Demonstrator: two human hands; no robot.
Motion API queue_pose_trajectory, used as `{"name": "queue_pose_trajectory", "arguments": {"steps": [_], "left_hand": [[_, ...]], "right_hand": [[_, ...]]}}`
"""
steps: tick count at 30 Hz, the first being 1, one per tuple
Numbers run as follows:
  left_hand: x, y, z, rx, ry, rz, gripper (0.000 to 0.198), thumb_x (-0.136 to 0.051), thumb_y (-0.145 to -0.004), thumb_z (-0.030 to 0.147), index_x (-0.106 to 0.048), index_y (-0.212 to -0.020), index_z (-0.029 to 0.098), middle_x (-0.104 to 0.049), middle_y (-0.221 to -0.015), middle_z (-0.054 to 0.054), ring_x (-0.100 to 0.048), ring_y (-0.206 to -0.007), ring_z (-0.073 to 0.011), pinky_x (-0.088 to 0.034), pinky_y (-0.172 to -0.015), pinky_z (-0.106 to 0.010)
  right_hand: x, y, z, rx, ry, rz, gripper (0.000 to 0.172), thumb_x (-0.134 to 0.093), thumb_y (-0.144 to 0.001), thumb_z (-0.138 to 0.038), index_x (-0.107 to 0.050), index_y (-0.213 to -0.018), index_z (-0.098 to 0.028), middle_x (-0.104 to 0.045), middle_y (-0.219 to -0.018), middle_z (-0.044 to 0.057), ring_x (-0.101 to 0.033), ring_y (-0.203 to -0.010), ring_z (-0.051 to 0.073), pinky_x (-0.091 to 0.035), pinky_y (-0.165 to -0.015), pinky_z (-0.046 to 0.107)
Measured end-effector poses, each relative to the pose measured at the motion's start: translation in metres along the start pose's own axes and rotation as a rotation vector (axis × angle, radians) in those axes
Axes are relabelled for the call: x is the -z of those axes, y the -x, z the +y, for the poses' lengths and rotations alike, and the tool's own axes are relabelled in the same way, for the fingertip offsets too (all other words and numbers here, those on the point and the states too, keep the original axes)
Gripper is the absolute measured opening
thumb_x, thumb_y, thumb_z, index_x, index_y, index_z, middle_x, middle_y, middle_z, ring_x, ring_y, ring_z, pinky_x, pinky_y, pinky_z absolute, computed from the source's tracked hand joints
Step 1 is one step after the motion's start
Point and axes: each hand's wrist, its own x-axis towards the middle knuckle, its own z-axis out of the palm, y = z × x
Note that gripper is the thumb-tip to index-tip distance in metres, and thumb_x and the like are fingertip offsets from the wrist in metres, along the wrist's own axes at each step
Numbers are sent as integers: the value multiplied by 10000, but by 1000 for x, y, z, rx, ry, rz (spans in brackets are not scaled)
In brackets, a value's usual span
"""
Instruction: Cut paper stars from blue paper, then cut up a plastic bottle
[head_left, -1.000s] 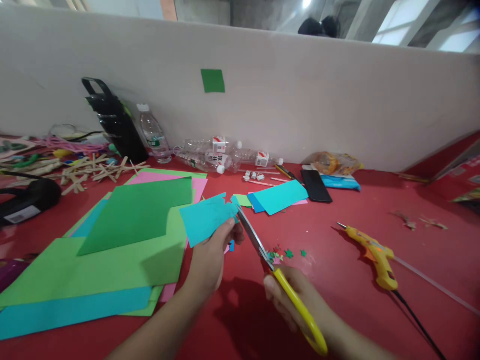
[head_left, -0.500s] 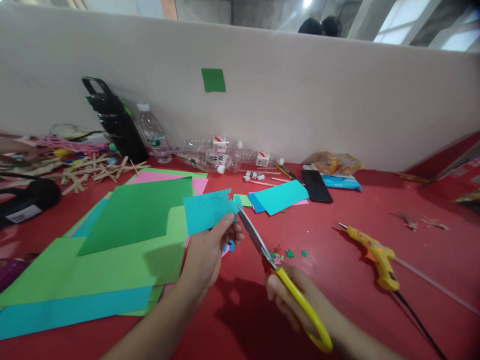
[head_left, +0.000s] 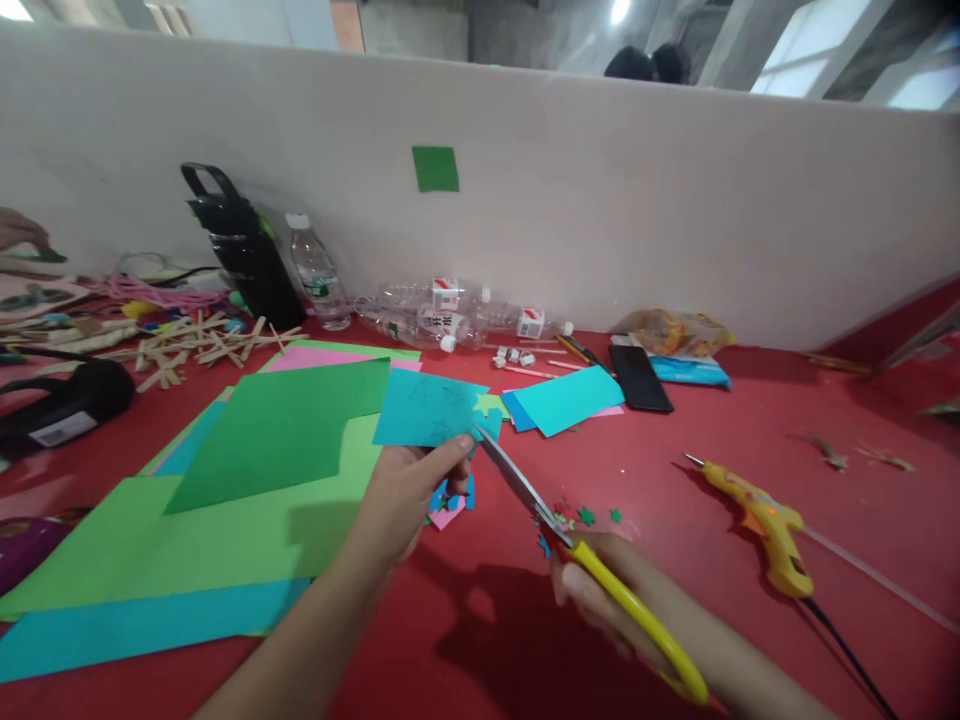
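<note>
Turquoise paper [head_left: 420,400], dark lines on its face, is held above the red table [head_left: 742,420], its lower edge pinched between thumb and fingers of the left hand [head_left: 409,490]. Right hand [head_left: 600,605], well apart from the left, is wrapped round the yellow handle of the scissors [head_left: 634,608]; tips at the paper's lower right, contact unclear. Small stars [head_left: 586,516] lie scattered near the blades. Glue gun [head_left: 765,520] to the right, phone [head_left: 641,378] farther back, green sheets [head_left: 277,540] at left.
</note>
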Motion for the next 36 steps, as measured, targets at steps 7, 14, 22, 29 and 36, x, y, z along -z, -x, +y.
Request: {"name": "queue_pose_trajectory", "arguments": {"steps": [7, 14, 22, 29, 36], "left_hand": [[0, -1, 2, 5, -14, -20, 238, -754, -644, 289, -609, -532, 138, -576, -473, 16, -498, -421, -70, -409, -421, -183], [0, -1, 1, 2, -25, 1, 251, -756, -634, 303, -606, -526, 134, -575, -470, 16, -495, -418, -67, -398, -418, -181], [-2, -1, -3, -21, -49, 15, 285, -740, -662, 320, -597, -496, 137, -560, -462, 17, -488, -418, -61, -386, -419, -176], [-2, 0, -1, -57, -122, 20, 263, -721, -662, 321, -591, -519, 144, -562, -471, 21, -494, -419, -71, -395, -415, -187], [-3, 0, 1, -51, -141, 10, 267, -711, -664, 323, -568, -521, 149, -548, -465, 26, -483, -415, -69, -381, -409, -189]], "right_hand": [[1, 0, -4, -2, 19, -13, 599, -411, -821, -798, -439, -729, -206, -345, -530, -70, -316, -481, 85, -213, -436, 232], [1, 1, -10, 13, 44, -4, 612, -382, -809, -820, -416, -709, -217, -351, -521, -69, -325, -467, 86, -213, -423, 233], [1, 1, -13, 1, 73, -16, 619, -364, -809, -824, -424, -703, -217, -353, -501, -72, -325, -437, 80, -216, -405, 227], [-2, 1, -14, -45, 12, 38, 619, -414, -781, -827, -446, -706, -213, -334, -492, -82, -308, -427, 76, -224, -400, 220], [0, -1, -15, -84, -36, -10, 550, -488, -810, -748, -437, -702, -211, -325, -505, -85, -277, -418, 64, -203, -386, 215]]}}
